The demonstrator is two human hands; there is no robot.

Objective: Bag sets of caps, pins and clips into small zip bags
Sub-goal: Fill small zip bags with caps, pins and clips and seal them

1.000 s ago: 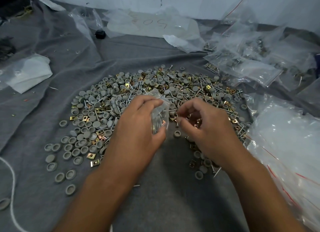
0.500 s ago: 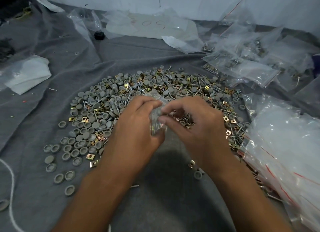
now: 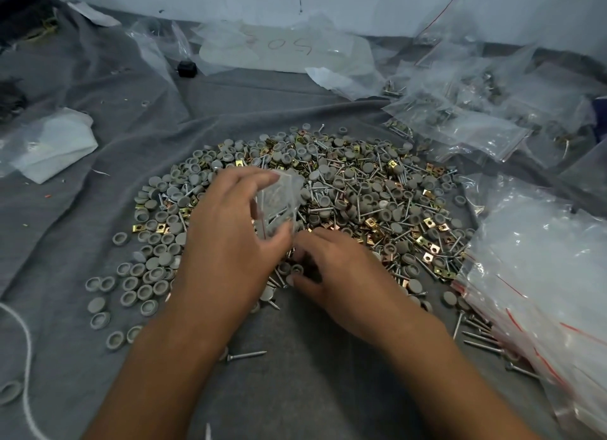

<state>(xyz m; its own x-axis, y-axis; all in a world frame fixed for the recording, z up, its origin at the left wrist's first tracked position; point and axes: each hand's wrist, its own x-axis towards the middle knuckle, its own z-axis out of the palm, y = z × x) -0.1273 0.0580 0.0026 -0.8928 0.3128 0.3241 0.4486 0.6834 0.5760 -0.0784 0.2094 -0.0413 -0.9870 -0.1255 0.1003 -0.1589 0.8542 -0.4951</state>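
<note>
- Head view: a person's left hand holds a small zip bag above a heap of parts spread on a grey cloth, thumb below and fingers curled over the bag's top edge. A few metal pieces show through the plastic.
- The right hand rests low at the near edge of the heap, fingers bent down among grey caps. Whether they pinch a piece cannot be told; the fingertips are hidden among the parts.
- Pins and brass clips lie mixed with caps across the middle and right of the heap. More pins trail toward a stack of empty zip bags at the right.
- Filled bags lie in a loose pile at the far right, well apart from the hands.
- Risks, as a judgement: the bag's mouth appears only partly open, so a piece fed in may catch on the rim and drop back. With parts so jumbled, a wrong count or a missing kind is easy. A sharp pin may pierce the thin plastic.
</note>
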